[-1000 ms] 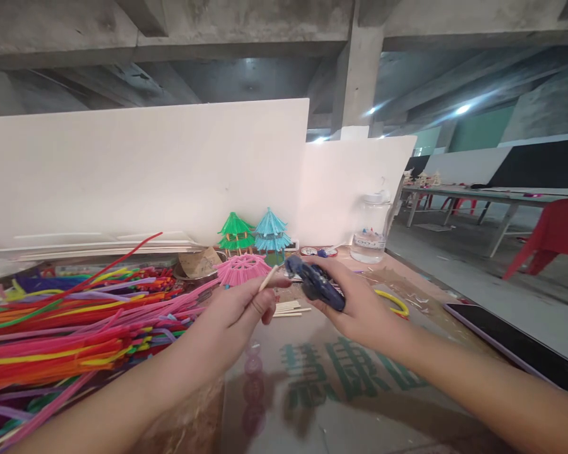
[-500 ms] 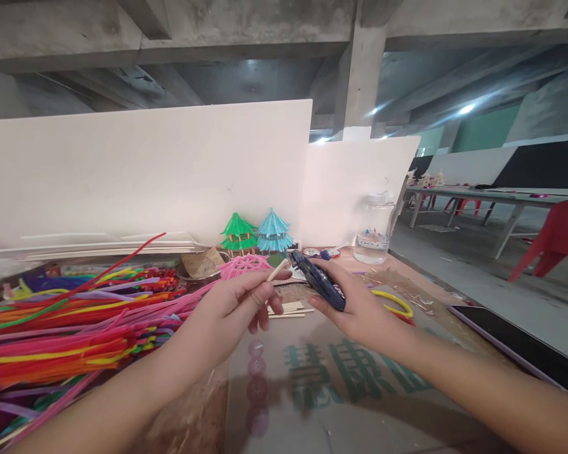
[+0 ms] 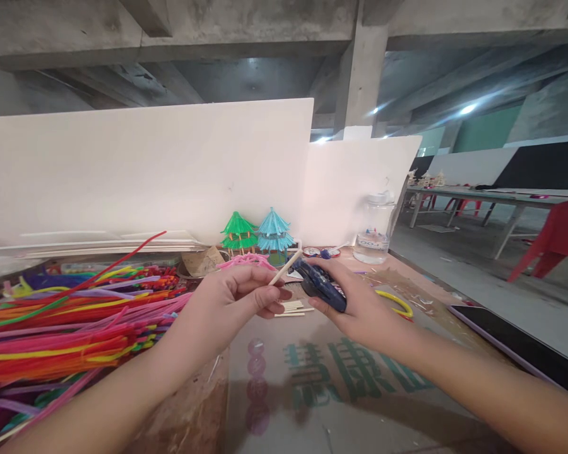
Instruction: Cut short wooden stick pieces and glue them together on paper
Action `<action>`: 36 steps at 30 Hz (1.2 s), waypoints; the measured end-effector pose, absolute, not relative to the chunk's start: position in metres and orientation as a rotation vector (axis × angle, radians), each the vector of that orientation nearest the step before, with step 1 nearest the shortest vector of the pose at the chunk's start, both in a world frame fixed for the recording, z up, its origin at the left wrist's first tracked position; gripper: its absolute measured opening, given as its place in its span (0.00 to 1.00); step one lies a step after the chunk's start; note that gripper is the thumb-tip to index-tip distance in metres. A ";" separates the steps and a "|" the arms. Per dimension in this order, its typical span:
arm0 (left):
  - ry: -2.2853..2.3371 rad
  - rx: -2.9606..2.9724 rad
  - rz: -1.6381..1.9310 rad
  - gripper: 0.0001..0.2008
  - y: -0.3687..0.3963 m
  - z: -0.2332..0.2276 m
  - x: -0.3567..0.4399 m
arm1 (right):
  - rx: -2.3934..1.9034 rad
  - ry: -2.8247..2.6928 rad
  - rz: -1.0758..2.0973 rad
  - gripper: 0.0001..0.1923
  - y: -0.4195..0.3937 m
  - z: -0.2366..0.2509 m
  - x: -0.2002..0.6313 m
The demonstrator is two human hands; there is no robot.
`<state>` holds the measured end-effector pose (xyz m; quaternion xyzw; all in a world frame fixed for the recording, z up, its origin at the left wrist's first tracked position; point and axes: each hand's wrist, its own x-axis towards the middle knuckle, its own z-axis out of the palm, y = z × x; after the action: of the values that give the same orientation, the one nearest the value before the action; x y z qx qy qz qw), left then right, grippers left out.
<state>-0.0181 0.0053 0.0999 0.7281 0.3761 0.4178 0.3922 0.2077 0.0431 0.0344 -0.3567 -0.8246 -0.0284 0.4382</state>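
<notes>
While green print (image 3: pixel 345 372) blurs, hands grip stick (image 3: pixel 286 267), perhaps cutter (image 3: pixel 322 287).

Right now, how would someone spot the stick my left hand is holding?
Start at the bright pile of pipe cleaners. Just right of it, the left hand pinches one pale wooden stick, raised and tilted, unlike the loose sticks lying flat below.

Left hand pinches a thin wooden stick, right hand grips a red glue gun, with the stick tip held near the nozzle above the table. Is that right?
Not quite: the head view shows the glue gun in the right hand is dark blue, not red. The left hand does pinch a thin wooden stick, its tip near the nozzle.
</notes>
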 end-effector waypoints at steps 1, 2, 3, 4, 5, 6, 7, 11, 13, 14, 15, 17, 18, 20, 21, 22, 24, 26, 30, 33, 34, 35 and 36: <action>0.965 1.861 1.068 0.11 0.004 0.101 -0.017 | -0.888 -2.053 -0.070 0.23 0.043 0.035 0.208; 0.980 1.881 1.076 0.11 0.003 0.101 -0.017 | -0.887 -2.056 -0.070 0.23 0.043 0.035 0.208; 1.000 1.910 1.084 0.10 0.003 0.101 -0.016 | -0.885 -2.060 -0.068 0.23 0.042 0.034 0.208; 1.023 1.943 1.097 0.10 0.002 0.101 -0.015 | -0.883 -2.065 -0.063 0.22 0.042 0.034 0.208; 1.045 1.980 1.115 0.10 0.001 0.101 -0.014 | -0.882 -2.073 -0.055 0.22 0.041 0.034 0.207; 1.065 2.013 1.132 0.10 0.001 0.101 -0.014 | -0.884 -2.083 -0.045 0.22 0.041 0.034 0.207; 1.077 2.047 1.141 0.10 0.000 0.101 -0.014 | -0.889 -2.092 -0.039 0.22 0.040 0.034 0.207; 1.098 2.197 1.102 0.10 -0.001 0.100 -0.015 | -0.890 -2.115 -0.115 0.24 0.034 0.035 0.207; 1.101 2.270 1.082 0.11 -0.001 0.099 -0.016 | -0.869 -2.117 -0.190 0.25 0.031 0.037 0.206; 1.103 2.301 1.078 0.12 -0.001 0.098 -0.017 | -0.857 -2.119 -0.221 0.26 0.030 0.038 0.206; 1.108 2.328 1.073 0.13 -0.002 0.097 -0.017 | -0.848 -2.120 -0.246 0.26 0.029 0.039 0.206; 1.116 2.374 1.054 0.14 -0.003 0.097 -0.016 | -0.835 -2.120 -0.277 0.25 0.027 0.041 0.206; 1.119 2.389 1.041 0.14 -0.003 0.096 -0.016 | -0.828 -2.118 -0.288 0.25 0.026 0.042 0.205; 1.123 2.403 1.024 0.14 -0.004 0.096 -0.016 | -0.810 -2.108 -0.309 0.24 0.026 0.044 0.205; 1.124 2.408 1.021 0.14 -0.005 0.096 -0.015 | -0.801 -2.101 -0.320 0.24 0.026 0.044 0.205; 1.126 2.412 1.023 0.14 -0.005 0.097 -0.015 | -0.793 -2.097 -0.331 0.24 0.026 0.044 0.205; 1.131 2.421 1.030 0.14 -0.005 0.097 -0.014 | -0.777 -2.098 -0.354 0.24 0.025 0.044 0.205; 1.135 2.424 1.025 0.14 -0.005 0.098 -0.013 | -0.762 -2.103 -0.381 0.24 0.025 0.043 0.205; 1.120 2.434 0.996 0.14 -0.006 0.100 -0.012 | -0.749 -2.101 -0.427 0.23 0.023 0.044 0.205; 1.086 2.467 0.994 0.14 -0.008 0.101 -0.014 | -0.735 -2.114 -0.420 0.24 0.022 0.045 0.206; 1.083 2.476 0.991 0.14 -0.008 0.101 -0.014 | -0.725 -2.118 -0.413 0.25 0.022 0.045 0.206; 1.082 2.481 0.986 0.14 -0.008 0.100 -0.015 | -0.716 -2.122 -0.406 0.26 0.022 0.045 0.206; 1.082 2.480 0.977 0.14 -0.007 0.100 -0.015 | -0.710 -2.124 -0.398 0.26 0.022 0.045 0.206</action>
<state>-0.0152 -0.0073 0.1004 0.8545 0.3730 0.3366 0.1319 0.2056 0.0216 0.0453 -0.2834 -0.8475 -0.1588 0.4198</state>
